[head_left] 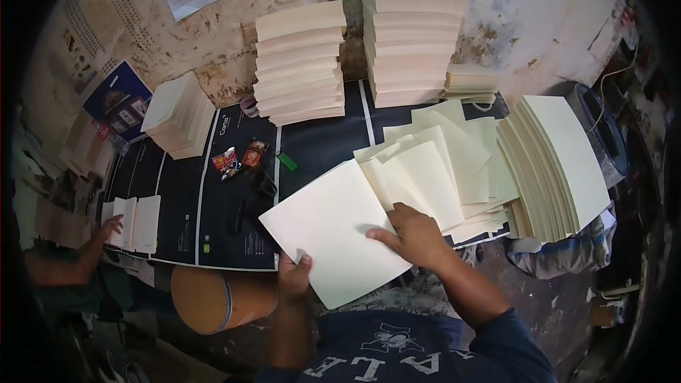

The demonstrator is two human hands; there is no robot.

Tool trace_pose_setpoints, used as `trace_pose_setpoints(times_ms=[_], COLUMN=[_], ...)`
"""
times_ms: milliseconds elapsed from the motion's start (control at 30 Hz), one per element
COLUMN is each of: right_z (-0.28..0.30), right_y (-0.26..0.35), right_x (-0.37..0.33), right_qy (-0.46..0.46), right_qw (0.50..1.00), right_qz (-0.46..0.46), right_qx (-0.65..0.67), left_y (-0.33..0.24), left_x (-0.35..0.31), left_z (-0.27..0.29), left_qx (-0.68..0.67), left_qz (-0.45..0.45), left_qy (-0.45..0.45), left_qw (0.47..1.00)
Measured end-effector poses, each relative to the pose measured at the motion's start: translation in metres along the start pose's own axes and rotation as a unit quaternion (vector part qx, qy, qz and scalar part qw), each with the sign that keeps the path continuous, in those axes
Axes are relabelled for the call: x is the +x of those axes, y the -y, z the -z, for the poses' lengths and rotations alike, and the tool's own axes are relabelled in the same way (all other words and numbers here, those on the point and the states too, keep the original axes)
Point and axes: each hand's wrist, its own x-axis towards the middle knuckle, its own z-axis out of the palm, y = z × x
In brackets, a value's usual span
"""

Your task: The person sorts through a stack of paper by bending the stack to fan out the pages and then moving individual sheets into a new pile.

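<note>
Between my hands a cream paper sheet [337,230] is tilted above the front edge of the table; whether it is one sheet or several I cannot tell. My left hand [294,269] is closed on its lower left edge, the thumb on top and the fingers hidden beneath. At the right edge, my right hand [415,234] grips it with the thumb lying on the upper face. Just beyond that hand, loose cream sheets [418,177] are fanned over one another. A thick, leaning stack of cream sheets [567,163] stands to their right.
Tall paper stacks [301,64] line the wall behind the dark table [319,145]. Small packets [227,163], a green lighter-like object [286,162] and a dark cup [262,183] lie mid-table. A co-worker's hand [110,228] touches folded paper [135,223] at left. A brown drum [213,298] stands in front.
</note>
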Motion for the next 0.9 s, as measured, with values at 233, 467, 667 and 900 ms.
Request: trace_pose_setpoints(times_ms=[233, 467, 667, 900], right_z=[0.033, -0.021, -0.077, -0.017], right_y=[-0.076, -0.09, -0.142, -0.063], right_x=[0.007, 0.016, 0.01, 0.017], right_qy=[-0.14, -0.102, -0.07, -0.139], right_qw=[0.974, 0.975, 0.933, 0.988], right_qz=[-0.18, -0.171, -0.131, -0.061], right_qx=[0.01, -0.093, -0.328, 0.025], left_y=[-0.015, -0.01, -0.009, -0.004], left_x=[-0.002, 0.002, 0.006, 0.006], left_z=[0.019, 0.003, -0.012, -0.013], left_qx=[-0.019, -0.03, -0.023, -0.009], left_qz=[-0.006, -0.001, 0.02, 0.027], left_qy=[-0.014, -0.023, -0.031, -0.007], left_qw=[1.0, 0.999, 0.999, 1.0])
